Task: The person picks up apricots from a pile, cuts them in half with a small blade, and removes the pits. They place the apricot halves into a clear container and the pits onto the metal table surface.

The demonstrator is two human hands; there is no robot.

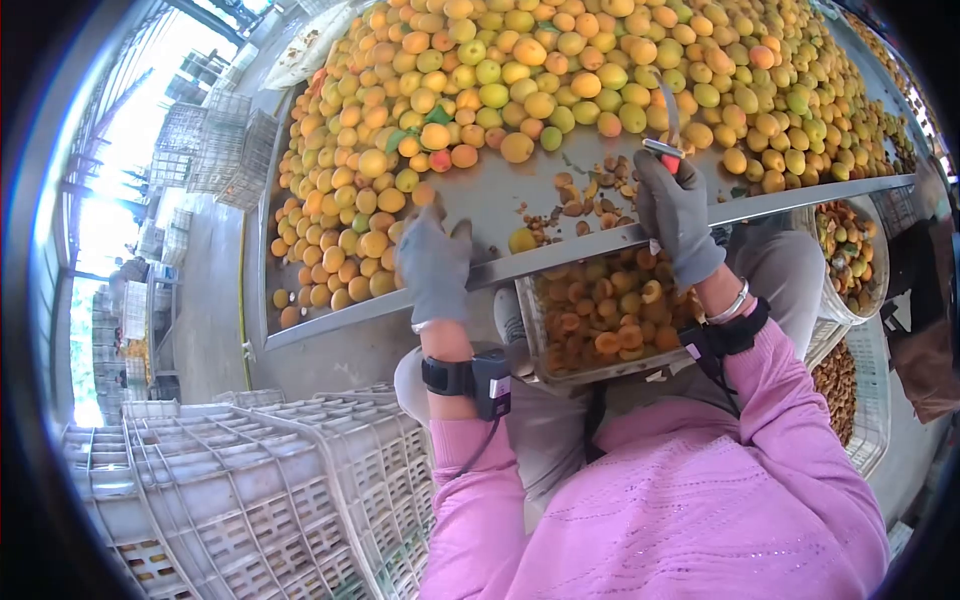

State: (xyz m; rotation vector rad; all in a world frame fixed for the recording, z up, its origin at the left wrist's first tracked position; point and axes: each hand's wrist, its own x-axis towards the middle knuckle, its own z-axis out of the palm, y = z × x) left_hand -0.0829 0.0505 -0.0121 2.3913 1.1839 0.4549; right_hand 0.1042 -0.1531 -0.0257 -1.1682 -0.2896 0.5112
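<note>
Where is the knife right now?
In the head view the knife stands right of centre, gripped in the gloved right hand, its blade pointing toward the apricot pile, just above the tray of cut fruit.

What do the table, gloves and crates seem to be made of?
Table: likely sheet metal, dull grey with a soft sheen.
Gloves on left hand and right hand, which grips a knife: grey knit fabric, probably; matte.
Crates: pale plastic, judged by moulded lattice walls.

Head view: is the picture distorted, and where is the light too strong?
Head view: strong fisheye curves the table edge and crates, corners black; sunlight washes out the far left; the apricots and the knife in the right hand look sharp.
</note>
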